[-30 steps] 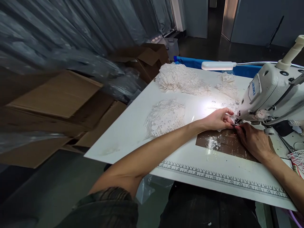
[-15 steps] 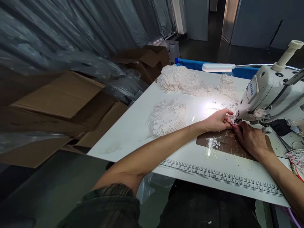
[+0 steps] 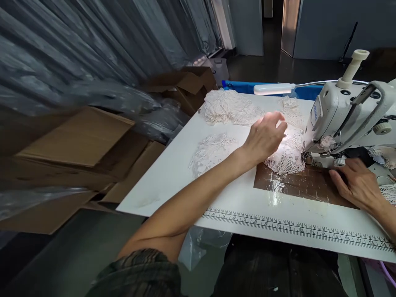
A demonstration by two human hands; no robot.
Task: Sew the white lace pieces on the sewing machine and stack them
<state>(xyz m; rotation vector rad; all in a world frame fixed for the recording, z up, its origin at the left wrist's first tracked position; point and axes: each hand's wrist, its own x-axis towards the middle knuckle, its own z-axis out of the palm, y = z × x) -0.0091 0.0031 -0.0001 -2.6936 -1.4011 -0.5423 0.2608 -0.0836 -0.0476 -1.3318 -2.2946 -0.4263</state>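
Note:
My left hand (image 3: 266, 134) hovers over the white lace piece (image 3: 286, 159), its fingers bent and apart, with nothing visible in them. That lace lies beside the needle area of the white sewing machine (image 3: 321, 119), partly on a brown sheet (image 3: 297, 181). Right of the presser foot, my right hand (image 3: 355, 181) rests low by the machine base, near a black item (image 3: 359, 154). Its thumb is spread from the fingers; the fingertips are partly hidden, and I see nothing held.
A lace heap (image 3: 229, 107) sits at the table's back left, with a flatter lace pile (image 3: 213, 152) nearer. A lamp (image 3: 274, 88) shines from behind. A printed ruler (image 3: 297, 229) runs along the front edge. Cardboard boxes (image 3: 77, 136) stand at left.
My hands have parted from the needle: the left moved up and back over the lace, the right moved right along the machine base. The lace by the needle now shows more fully.

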